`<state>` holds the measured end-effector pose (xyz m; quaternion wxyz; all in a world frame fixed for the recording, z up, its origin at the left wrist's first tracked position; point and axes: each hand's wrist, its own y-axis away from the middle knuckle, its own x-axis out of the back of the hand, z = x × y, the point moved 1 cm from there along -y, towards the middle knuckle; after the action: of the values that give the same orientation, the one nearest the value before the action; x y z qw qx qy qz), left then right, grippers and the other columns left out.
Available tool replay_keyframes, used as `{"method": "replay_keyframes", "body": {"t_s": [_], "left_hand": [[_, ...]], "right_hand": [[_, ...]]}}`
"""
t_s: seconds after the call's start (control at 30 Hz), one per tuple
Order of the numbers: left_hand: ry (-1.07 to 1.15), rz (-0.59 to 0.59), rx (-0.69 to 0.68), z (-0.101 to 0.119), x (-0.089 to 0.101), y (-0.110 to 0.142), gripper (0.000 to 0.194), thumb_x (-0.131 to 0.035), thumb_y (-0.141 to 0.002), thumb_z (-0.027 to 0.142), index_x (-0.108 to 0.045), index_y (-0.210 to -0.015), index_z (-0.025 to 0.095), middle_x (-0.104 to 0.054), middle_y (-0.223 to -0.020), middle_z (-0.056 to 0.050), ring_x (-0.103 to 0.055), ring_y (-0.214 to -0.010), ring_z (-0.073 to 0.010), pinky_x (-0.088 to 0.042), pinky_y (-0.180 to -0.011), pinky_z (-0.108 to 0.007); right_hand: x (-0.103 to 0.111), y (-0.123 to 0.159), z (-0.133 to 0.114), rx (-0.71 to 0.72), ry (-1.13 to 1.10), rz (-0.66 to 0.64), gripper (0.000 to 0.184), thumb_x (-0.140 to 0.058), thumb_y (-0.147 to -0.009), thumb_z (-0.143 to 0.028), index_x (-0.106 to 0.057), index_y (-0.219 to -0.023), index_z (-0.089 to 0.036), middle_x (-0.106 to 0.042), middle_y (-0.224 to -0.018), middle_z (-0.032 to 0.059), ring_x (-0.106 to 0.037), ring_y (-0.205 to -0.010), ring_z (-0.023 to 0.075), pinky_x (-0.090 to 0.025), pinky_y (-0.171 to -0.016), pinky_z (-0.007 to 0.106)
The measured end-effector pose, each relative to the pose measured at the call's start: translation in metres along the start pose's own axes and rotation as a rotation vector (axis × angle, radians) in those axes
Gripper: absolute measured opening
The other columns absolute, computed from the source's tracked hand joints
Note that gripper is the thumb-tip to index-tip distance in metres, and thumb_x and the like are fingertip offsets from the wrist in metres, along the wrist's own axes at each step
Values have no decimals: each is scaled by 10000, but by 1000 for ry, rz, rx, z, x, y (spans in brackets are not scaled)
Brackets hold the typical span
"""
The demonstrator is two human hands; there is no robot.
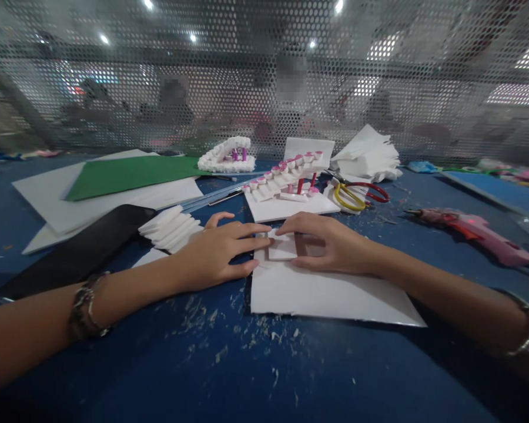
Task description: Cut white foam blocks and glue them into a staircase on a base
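Note:
A small white foam piece (pixel 282 247) lies flat on a larger white foam sheet (pixel 330 296) in front of me. My left hand (pixel 223 249) has its fingers stretched out and a little spread, their tips at the piece's left edge. Curved over from the other side, my right hand (pixel 330 242) has its fingertips at the far edge of the piece and its thumb at the near right corner. A stack of white foam strips (pixel 171 229) sits beside my left hand. Behind my hands stands a white foam staircase model (pixel 286 176) with pink-topped steps and red supports.
Scissors (pixel 352 197) with yellow and red handles lie behind my right hand; a pink glue gun (pixel 480 232) is further right. At left are a black case (pixel 79 252) and green sheet (pixel 136 176). A white model (pixel 227 154) stands near the perforated metal screen (pixel 247 76). Scraps litter the blue table.

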<state>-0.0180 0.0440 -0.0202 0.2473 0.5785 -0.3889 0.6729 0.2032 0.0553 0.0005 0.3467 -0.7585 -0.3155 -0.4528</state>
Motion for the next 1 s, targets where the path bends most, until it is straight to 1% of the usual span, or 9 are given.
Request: {"method": "replay_keyframes", "body": {"t_s": [0.17,0.37,0.63,0.77,0.93,1.0], "left_hand": [[13,13,-17,-2,-1,0,350,-356,-886,366,-458,-1206,268,-510,-1259,-1,-488,-1085,-181,-68,-963,-379],[29,17,-10,-2,-2,-1,349,-366,-879,365,-481,-1189,255,-536,-1232,2,-515,-1033,-174,-101,-938,-365],[35,16,-9,-2,-2,-2,342,-381,-873,362,-483,-1182,258,-541,-1225,11,-515,-1022,-180,-84,-936,-374],[22,47,-15,0,-1,-1,338,-368,-880,355,-489,-1175,244,-549,-1216,-5,-522,-1025,-188,-77,-949,-383],[49,90,-72,1,0,1,294,-370,-889,326,-531,-1125,257,-588,-1165,6,-549,-1015,-160,-91,-994,-376],[58,105,-78,1,0,1,283,-378,-886,318,-548,-1104,264,-610,-1132,10,-561,-1001,-158,-78,-1013,-391]], "right_hand": [[-2,0,2,-11,27,-1,326,-576,-732,-298,-561,-1042,-196,-550,-1062,86,-517,-961,166,-417,-814,315],[-3,-1,2,-5,36,12,300,-572,-718,-264,-580,-1007,-186,-550,-1036,85,-522,-944,164,-418,-805,306],[-3,-1,1,-43,3,-5,300,-571,-714,-256,-590,-1010,-207,-546,-1052,78,-519,-946,165,-422,-794,299],[-2,-1,1,-48,-3,-11,316,-575,-709,-249,-593,-1021,-199,-544,-1051,77,-517,-936,160,-425,-783,290],[-3,-1,0,-39,-12,-6,297,-565,-716,-261,-597,-1000,-178,-546,-1040,87,-516,-937,161,-428,-780,289],[-3,-1,0,-47,-7,-7,294,-566,-714,-266,-598,-991,-174,-546,-1041,90,-519,-937,162,-428,-782,290]]}}
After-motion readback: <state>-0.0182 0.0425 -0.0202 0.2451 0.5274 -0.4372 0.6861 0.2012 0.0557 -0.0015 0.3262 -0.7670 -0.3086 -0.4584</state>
